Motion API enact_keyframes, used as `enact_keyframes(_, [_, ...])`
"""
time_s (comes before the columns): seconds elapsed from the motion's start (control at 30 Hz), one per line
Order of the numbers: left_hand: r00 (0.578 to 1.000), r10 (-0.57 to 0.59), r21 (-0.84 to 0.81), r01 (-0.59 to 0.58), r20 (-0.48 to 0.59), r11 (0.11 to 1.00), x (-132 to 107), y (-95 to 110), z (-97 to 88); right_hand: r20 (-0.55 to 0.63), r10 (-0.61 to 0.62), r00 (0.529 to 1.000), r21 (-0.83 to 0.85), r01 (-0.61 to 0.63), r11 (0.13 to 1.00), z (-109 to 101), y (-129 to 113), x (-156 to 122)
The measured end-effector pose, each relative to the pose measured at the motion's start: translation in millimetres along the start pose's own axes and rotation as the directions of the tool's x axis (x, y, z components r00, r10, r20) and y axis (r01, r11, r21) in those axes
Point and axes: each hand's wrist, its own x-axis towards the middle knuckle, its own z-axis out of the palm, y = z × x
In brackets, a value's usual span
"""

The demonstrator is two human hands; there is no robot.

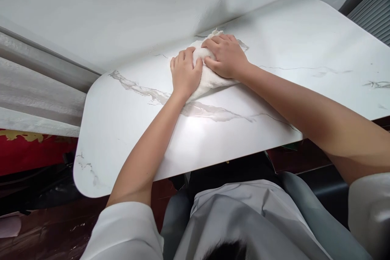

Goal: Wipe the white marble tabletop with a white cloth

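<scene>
A bunched white cloth [210, 78] lies on the white marble-patterned tabletop [122, 130], close to the edge by the wall. My left hand [185, 72] is closed over its left side, the fingers curved on the fabric and the thumb towards the middle. On the right side, my right hand [226, 56] grips the cloth from above with bent fingers. Both hands rest on it side by side, a small gap between them. The underside of the cloth is hidden, and its ragged far edge shows beyond my right fingers.
A pale wall [106, 20] runs along the far side of the table. Grey-white curtain folds [36, 77] hang at the left, above red fabric [33, 154] with a gold pattern. A ribbed grey object [373, 12] stands at the far right corner.
</scene>
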Motion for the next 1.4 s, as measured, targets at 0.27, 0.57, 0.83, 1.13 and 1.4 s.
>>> enact_keyframes(0.27, [1.000, 0.008, 0.052, -0.008, -0.002, 0.999, 37.3, -2.9, 0.8, 0.018, 0.124, 0.992, 0.046, -0.125, 0.991, 17.4, 21.0, 43.1])
enact_keyframes(0.57, [0.999, -0.035, -0.031, 0.036, 0.026, 0.999, 69.1, -15.3, 6.2, -0.003, 0.135, 0.991, 0.079, -0.135, 0.988, 31.3, 41.0, 72.1])
enact_keyframes(0.83, [1.000, -0.018, -0.007, 0.018, 0.021, 1.000, 78.1, -13.0, 5.5, -0.026, 0.100, 0.995, 0.030, -0.099, 0.995, 23.6, 40.7, 75.8])
enact_keyframes(1.13, [0.994, -0.075, -0.002, 0.075, 0.075, 0.997, 78.5, -17.0, 7.4, -0.022, 0.141, 0.990, 0.029, -0.140, 0.990, 28.9, 40.4, 79.8])
enact_keyframes(1.4, [1.000, 0.001, 0.124, -0.002, 0.006, 0.992, 42.0, -6.4, 5.9, 0.001, 0.084, 0.996, 0.030, -0.084, 0.996, 21.0, 30.5, 47.9])
